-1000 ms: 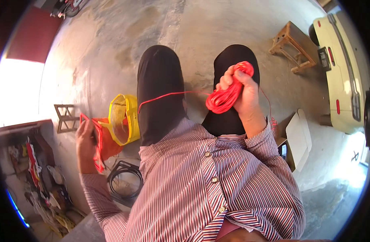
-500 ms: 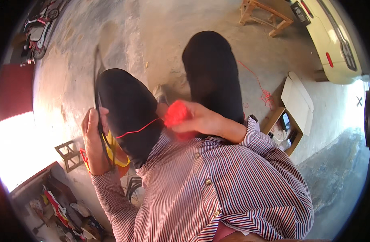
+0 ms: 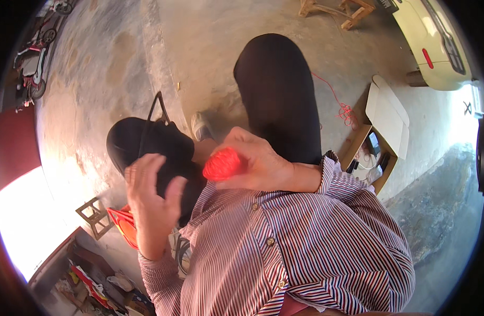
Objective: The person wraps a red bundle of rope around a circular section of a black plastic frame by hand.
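My right hand [image 3: 257,160] is closed around a tight bundle of bright red cord [image 3: 222,164], held in front of my chest above my knees. My left hand [image 3: 149,203] is lifted beside my left knee [image 3: 147,145], palm turned up and fingers spread; I see nothing in it. It sits a short way left of the bundle, not touching it. No strand shows between the two hands. I wear a red, white and blue striped shirt [image 3: 284,253] and dark trousers.
More red cord [image 3: 343,109] trails on the concrete floor near an open cardboard box [image 3: 384,126]. An orange-red object [image 3: 123,225] and a small metal stand [image 3: 94,213] lie at my left. A wooden stool [image 3: 336,8] and a pale car [image 3: 431,37] are beyond.
The red strand stretched between my hands is gone from view. My left hand has risen and opened. My right hand has brought the bundle closer to my chest.
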### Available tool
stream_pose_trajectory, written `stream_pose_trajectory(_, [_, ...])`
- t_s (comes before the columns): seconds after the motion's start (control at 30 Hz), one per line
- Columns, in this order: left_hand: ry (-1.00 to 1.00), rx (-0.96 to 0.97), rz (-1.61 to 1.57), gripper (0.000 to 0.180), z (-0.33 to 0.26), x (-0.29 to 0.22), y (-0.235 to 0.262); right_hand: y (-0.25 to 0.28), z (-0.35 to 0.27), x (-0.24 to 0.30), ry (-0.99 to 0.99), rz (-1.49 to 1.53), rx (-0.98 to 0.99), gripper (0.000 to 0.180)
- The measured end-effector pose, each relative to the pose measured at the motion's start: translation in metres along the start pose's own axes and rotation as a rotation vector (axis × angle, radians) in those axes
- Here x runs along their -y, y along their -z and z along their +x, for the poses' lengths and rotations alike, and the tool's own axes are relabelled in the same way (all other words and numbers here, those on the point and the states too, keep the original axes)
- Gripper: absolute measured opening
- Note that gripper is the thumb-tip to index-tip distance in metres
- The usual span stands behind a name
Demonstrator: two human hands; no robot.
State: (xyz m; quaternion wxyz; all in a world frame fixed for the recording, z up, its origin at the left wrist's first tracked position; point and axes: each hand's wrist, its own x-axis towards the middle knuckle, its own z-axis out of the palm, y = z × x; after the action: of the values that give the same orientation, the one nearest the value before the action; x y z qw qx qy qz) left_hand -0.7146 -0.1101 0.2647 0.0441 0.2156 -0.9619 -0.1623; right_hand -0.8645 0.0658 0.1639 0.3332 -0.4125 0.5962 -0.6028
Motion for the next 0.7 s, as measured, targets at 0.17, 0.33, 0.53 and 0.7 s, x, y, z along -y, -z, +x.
stream_pose_trajectory(0.17, [-0.079, 0.173, -0.497, 0.075, 0.006, -0.036, -0.048, -0.006, 0.001, -0.007, -0.182, 0.470, -0.113, 0.052])
stream_pose_trajectory(0.33, [0.042, 0.184, -0.925, 0.048, 0.007, -0.022, -0.112, 0.004, 0.002, -0.005, -0.019, 0.295, 0.077, 0.069])
stream_pose_trajectory(0.53, [0.343, 0.209, -1.259, 0.024, 0.005, 0.008, -0.138, 0.076, 0.037, 0.029, -0.271, 0.268, 0.018, 0.043])
stream_pose_trajectory(0.7, [0.537, 0.186, -1.588, 0.011, 0.009, 0.023, -0.155, 0.122, 0.149, 0.041, -0.032, 0.294, -0.172, 0.024])
